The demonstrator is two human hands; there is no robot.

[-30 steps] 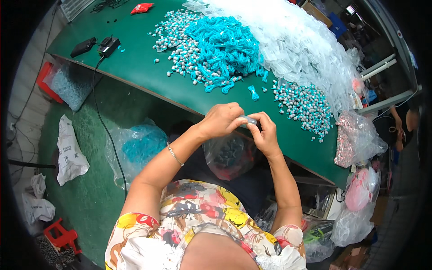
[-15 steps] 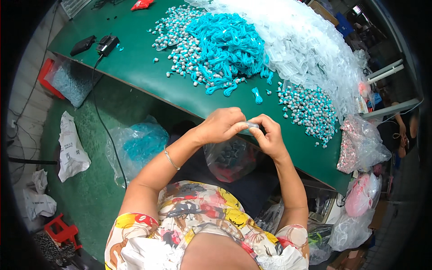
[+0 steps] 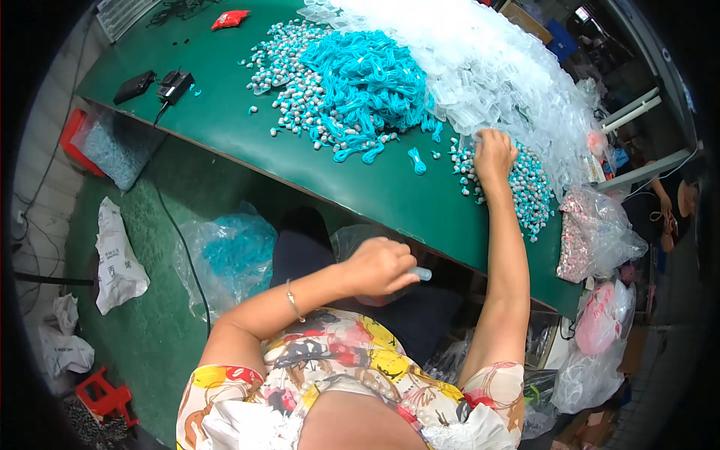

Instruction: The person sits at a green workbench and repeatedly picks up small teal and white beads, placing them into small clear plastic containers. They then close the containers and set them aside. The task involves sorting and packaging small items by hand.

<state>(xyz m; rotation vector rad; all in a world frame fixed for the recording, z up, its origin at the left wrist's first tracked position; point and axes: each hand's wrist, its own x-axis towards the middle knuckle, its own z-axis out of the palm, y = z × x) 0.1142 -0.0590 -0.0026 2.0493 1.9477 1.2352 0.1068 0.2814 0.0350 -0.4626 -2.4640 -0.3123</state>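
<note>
A small, pale, see-through piece [image 3: 424,274] pokes out of the person's left hand [image 3: 379,267], pinched between thumb and curled fingers, just off the near edge of a green table [image 3: 300,163]. The right hand [image 3: 495,157] reaches forward, fingers bent down at the upper left edge of a pile of small grey-and-blue beads [image 3: 531,202], beside a large heap of clear plastic pieces [image 3: 495,94]; its fingertips are hidden, so whether they grip anything cannot be told. Left of that hand lie a single blue cord bundle [image 3: 417,161] and a heap of blue cords [image 3: 367,79]. Farther left, a black corded box [image 3: 175,87] sits on the table.
</note>
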